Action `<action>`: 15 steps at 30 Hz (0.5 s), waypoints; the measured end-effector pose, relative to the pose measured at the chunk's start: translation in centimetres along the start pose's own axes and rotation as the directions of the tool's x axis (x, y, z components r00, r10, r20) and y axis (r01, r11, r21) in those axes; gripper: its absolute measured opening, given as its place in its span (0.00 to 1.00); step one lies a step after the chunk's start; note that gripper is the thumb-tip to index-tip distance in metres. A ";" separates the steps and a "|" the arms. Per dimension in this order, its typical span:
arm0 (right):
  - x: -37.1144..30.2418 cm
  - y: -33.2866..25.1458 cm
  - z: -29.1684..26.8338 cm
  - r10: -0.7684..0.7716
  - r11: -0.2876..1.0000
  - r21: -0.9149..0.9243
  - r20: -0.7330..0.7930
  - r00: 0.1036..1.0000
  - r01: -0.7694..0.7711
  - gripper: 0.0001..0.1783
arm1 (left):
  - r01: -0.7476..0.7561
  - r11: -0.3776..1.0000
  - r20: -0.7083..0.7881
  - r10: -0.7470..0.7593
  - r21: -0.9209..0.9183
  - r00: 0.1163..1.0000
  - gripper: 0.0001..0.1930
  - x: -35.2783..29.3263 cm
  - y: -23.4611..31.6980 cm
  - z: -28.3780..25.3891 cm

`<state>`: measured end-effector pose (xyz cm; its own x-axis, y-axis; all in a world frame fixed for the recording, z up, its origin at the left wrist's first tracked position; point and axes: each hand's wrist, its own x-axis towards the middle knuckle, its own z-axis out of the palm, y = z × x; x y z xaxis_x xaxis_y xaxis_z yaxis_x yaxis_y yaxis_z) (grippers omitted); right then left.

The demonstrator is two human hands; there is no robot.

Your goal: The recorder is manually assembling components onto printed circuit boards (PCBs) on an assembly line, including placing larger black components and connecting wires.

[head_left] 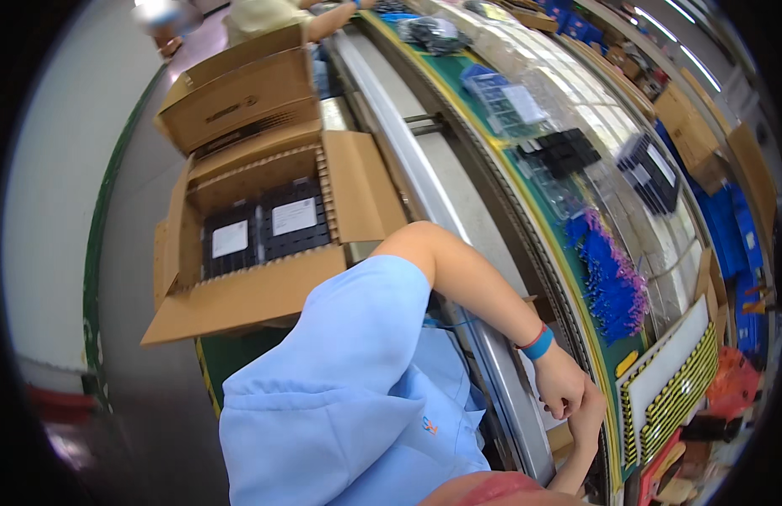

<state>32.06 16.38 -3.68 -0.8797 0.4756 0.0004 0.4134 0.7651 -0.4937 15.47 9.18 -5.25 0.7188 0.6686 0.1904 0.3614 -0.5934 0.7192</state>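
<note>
My left hand (561, 386), with a blue band (538, 343) at its wrist, is over the metal rail side of the workbench. Its fingers are curled, and whatever they hold, if anything, is hidden. Against it rests my right hand (588, 413), whose fingers are mostly covered by the left one. Beyond the hands, a bundle of blue wires (608, 282) with pink ends lies on the green bench mat. Closer by sits a white board (669, 371) edged with yellow-and-black striped tape, with a small yellow piece (626, 363) beside it.
An open cardboard box (256, 291) on the left holds black trays (294, 218) with white labels. Clear plastic trays (509, 105), black parts (568, 152) and a stack of dark trays (650, 173) lie along the bench. Another person (268, 21) is at the far end.
</note>
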 end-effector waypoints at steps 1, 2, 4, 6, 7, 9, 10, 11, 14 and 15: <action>0.1 0.2 -0.1 0.008 1.000 -0.023 0.003 1.000 -0.008 0.23 | -0.030 1.000 0.028 0.030 -0.005 0.999 0.10 -0.2 0.0 0.0; 0.0 0.2 -0.2 0.050 0.998 -0.030 -0.024 0.998 -0.050 0.23 | -0.027 0.998 -0.030 0.029 0.062 0.999 0.12 -0.7 0.2 -0.2; 0.0 -0.5 -0.5 0.098 0.995 -0.011 0.013 0.995 -0.098 0.24 | -0.038 0.988 -0.060 0.047 0.148 0.997 0.17 -1.5 -0.1 -0.6; -0.1 0.5 -0.3 0.047 0.998 -0.039 -0.055 0.997 -0.049 0.23 | -0.063 0.980 -0.037 0.071 0.188 0.997 0.24 -2.2 -0.8 -1.2; 0.1 1.1 -0.2 -0.064 0.996 -0.073 -0.073 0.995 0.059 0.23 | -0.069 0.977 -0.047 0.080 0.202 0.996 0.27 -2.7 -1.0 -1.2; 0.6 1.0 -0.1 -0.003 0.999 -0.046 -0.061 0.998 0.000 0.22 | -0.146 0.971 -0.063 0.160 0.191 0.985 0.34 -2.9 -1.7 -0.3; 0.6 0.9 -0.4 0.014 1.000 -0.022 -0.023 1.000 -0.015 0.21 | -0.099 0.974 -0.091 0.119 0.201 0.989 0.37 -2.9 -1.4 -0.4; 0.3 1.0 -0.6 0.019 1.000 -0.014 -0.034 0.999 -0.019 0.21 | -0.057 0.976 -0.115 0.082 0.209 0.990 0.40 -2.7 -1.2 -0.6; -0.5 1.8 -0.8 -0.018 0.999 -0.033 -0.069 0.997 0.015 0.21 | 0.025 0.982 0.107 -0.045 0.185 0.993 0.43 -1.7 -0.8 -1.3; -0.5 1.9 -0.9 -0.027 0.998 -0.060 -0.052 0.998 0.024 0.21 | 0.018 0.983 0.095 -0.036 0.182 0.995 0.42 -1.8 -1.1 -1.1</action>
<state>33.47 18.00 -3.87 -0.8770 0.4767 0.0595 0.4054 0.8009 -0.4407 13.17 9.10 -5.64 0.7586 0.6439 0.0998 0.4764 -0.6525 0.5893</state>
